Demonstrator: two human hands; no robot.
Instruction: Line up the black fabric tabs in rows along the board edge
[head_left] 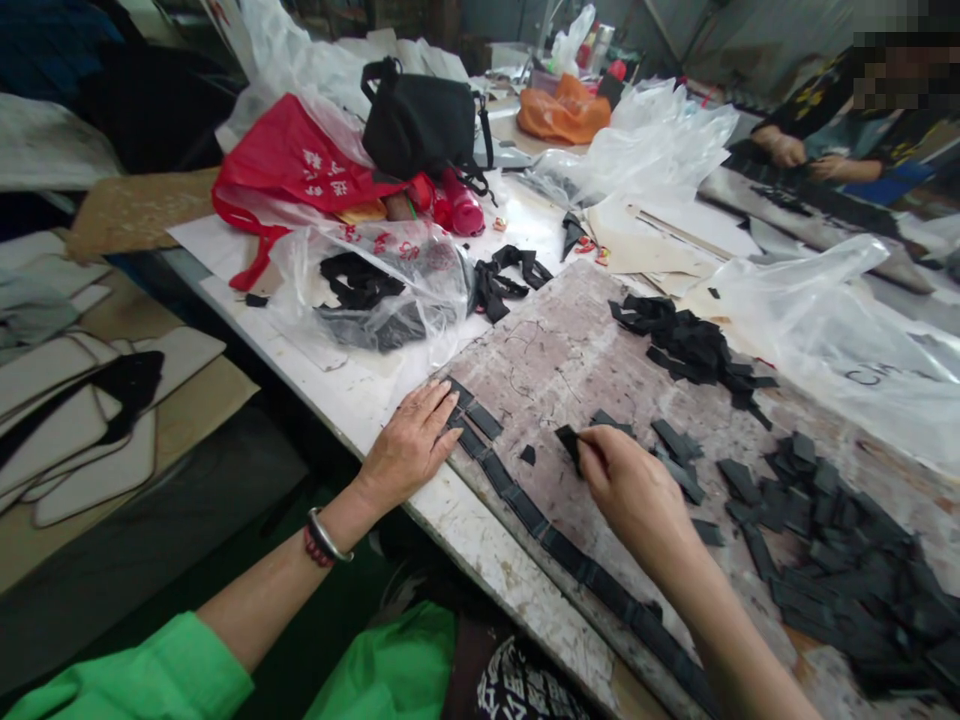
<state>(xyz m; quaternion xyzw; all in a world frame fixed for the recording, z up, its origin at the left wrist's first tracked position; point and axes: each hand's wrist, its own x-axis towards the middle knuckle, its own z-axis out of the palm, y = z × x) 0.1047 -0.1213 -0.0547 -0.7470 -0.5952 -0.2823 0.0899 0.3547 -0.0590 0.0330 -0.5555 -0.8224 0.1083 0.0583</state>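
Observation:
My left hand (409, 440) lies flat at the worktable's near edge, its fingertips resting on the upper end of a long black strip (555, 545). The strip runs along the board edge toward the lower right and has flat pieces set along it. Beside my left fingertips lies a short black piece (484, 420). My right hand (634, 490) pinches a small black fabric piece (568, 446) between thumb and fingers, just above the board. A small black scrap (528, 456) sits between the two hands. Right of my right hand spreads a heap of black rectangular pieces (847, 560).
The stained board (555, 350) carries a pile of black strips (682, 345). Clear plastic bags (375, 290), a red bag (300, 160) and a black bag (420, 120) stand farther back. Another person's hands (810, 160) work at the far right. Cut panels (97, 420) lie left.

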